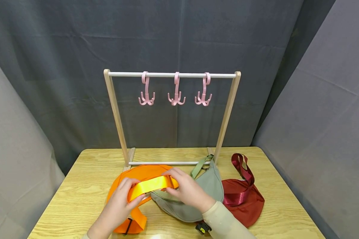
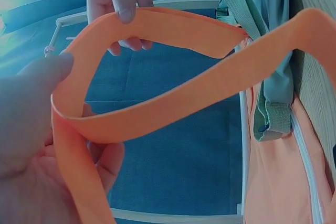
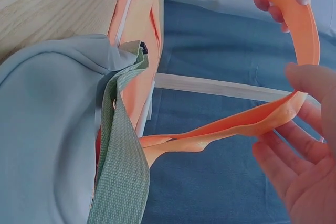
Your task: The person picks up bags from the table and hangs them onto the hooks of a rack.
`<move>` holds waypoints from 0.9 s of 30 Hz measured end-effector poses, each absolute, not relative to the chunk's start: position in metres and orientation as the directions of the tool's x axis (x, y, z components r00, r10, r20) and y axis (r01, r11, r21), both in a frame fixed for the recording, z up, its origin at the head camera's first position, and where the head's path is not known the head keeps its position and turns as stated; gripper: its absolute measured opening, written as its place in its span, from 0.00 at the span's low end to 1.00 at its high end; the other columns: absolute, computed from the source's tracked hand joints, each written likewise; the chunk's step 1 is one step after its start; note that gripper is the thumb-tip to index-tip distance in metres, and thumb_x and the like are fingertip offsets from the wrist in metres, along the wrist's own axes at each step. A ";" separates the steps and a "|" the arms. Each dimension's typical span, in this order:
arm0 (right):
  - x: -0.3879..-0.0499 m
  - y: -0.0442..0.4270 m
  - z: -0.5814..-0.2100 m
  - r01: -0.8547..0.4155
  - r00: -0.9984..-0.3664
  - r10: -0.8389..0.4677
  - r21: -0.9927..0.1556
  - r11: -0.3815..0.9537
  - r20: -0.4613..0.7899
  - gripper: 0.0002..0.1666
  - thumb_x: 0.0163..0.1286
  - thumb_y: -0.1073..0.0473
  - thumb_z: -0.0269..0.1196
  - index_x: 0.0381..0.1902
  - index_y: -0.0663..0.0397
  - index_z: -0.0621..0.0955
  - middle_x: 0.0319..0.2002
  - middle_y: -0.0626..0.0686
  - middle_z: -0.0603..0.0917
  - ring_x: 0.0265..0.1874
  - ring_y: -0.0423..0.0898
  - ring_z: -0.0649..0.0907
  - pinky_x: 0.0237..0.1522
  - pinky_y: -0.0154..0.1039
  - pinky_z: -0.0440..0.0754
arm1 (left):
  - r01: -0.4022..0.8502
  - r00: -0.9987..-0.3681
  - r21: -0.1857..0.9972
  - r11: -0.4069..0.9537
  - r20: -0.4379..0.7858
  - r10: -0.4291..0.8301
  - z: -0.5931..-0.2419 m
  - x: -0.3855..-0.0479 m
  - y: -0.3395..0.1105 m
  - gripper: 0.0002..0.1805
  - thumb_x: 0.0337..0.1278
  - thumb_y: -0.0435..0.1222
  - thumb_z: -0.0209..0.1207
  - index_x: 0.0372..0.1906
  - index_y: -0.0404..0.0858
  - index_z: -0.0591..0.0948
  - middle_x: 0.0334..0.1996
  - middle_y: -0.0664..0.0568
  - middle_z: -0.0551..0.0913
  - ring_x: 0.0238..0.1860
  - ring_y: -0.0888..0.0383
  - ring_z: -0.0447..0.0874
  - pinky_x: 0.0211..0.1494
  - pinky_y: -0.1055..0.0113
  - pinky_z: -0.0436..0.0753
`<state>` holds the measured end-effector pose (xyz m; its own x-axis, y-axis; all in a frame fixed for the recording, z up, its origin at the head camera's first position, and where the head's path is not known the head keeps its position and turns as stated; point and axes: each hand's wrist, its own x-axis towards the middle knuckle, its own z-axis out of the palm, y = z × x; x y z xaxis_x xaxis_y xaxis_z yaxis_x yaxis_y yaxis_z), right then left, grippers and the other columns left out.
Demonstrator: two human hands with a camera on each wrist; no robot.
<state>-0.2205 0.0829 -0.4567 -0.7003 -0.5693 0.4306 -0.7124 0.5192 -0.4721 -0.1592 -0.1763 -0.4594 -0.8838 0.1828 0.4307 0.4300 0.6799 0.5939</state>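
Observation:
An orange waist bag [image 1: 137, 171] lies on the table at the front of a rack, and its wide orange strap [image 1: 152, 186] is lifted off it in a loop. My left hand [image 1: 117, 201] pinches the strap's left side between thumb and fingers. On the other side of the loop, my right hand [image 1: 189, 192] holds the strap the same way, thumb [image 3: 307, 77] on one face and fingers behind. Beneath the right hand lies a grey-green waist bag [image 1: 194, 202] with a green strap [image 3: 123, 166], partly covering the orange bag.
A dark red waist bag [image 1: 246, 209] with a shiny strap lies at the right. Behind stands a rack with wooden posts [image 1: 116, 113] and a white top bar [image 1: 122, 74]. Three pink hooks [image 1: 176, 91] hang from the bar. A black buckle [image 1: 202, 228] lies near the front.

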 end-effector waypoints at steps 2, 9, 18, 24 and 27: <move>-0.221 0.083 -0.456 -0.713 -0.699 -0.572 -0.470 0.520 0.429 0.24 0.66 0.61 0.73 0.59 0.47 0.80 0.51 0.46 0.82 0.40 0.41 0.80 0.43 0.40 0.86 | 0.413 -0.895 0.622 0.665 0.412 0.170 -0.459 -0.160 -0.176 0.22 0.54 0.36 0.76 0.52 0.42 0.79 0.43 0.59 0.76 0.39 0.66 0.74 0.43 0.69 0.80; -0.223 0.086 -0.455 -0.713 -0.700 -0.579 -0.453 0.534 0.419 0.24 0.66 0.59 0.73 0.58 0.46 0.80 0.51 0.45 0.82 0.42 0.40 0.81 0.46 0.39 0.87 | 0.370 -0.920 0.661 0.653 0.358 0.158 -0.456 -0.162 -0.177 0.21 0.53 0.37 0.76 0.52 0.43 0.82 0.42 0.59 0.77 0.37 0.66 0.73 0.41 0.70 0.79; -0.225 0.089 -0.452 -0.709 -0.703 -0.578 -0.463 0.532 0.414 0.23 0.66 0.59 0.73 0.58 0.46 0.81 0.47 0.44 0.81 0.40 0.42 0.82 0.46 0.41 0.86 | 0.360 -0.925 0.635 0.684 0.340 0.171 -0.450 -0.165 -0.178 0.19 0.51 0.38 0.77 0.47 0.42 0.82 0.39 0.60 0.75 0.35 0.65 0.72 0.38 0.71 0.78; -0.225 0.090 -0.449 -0.706 -0.708 -0.573 -0.443 0.553 0.413 0.24 0.66 0.56 0.74 0.58 0.44 0.81 0.49 0.42 0.82 0.43 0.39 0.82 0.51 0.37 0.85 | 0.327 -0.938 0.637 0.698 0.309 0.158 -0.444 -0.166 -0.177 0.21 0.50 0.37 0.78 0.45 0.43 0.79 0.38 0.57 0.75 0.35 0.62 0.72 0.38 0.71 0.76; -0.224 0.092 -0.447 -0.699 -0.715 -0.571 -0.452 0.555 0.404 0.24 0.66 0.55 0.74 0.58 0.44 0.81 0.51 0.43 0.82 0.46 0.38 0.82 0.54 0.38 0.84 | 0.310 -0.946 0.653 0.691 0.286 0.154 -0.441 -0.166 -0.177 0.21 0.50 0.38 0.78 0.45 0.42 0.78 0.36 0.56 0.75 0.35 0.61 0.71 0.37 0.71 0.75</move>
<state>-0.2244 0.0917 -0.4470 -0.7146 -0.5708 0.4044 -0.6987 0.5547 -0.4518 -0.1656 -0.1772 -0.4406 -0.9457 0.1539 0.2864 0.3102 0.6910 0.6529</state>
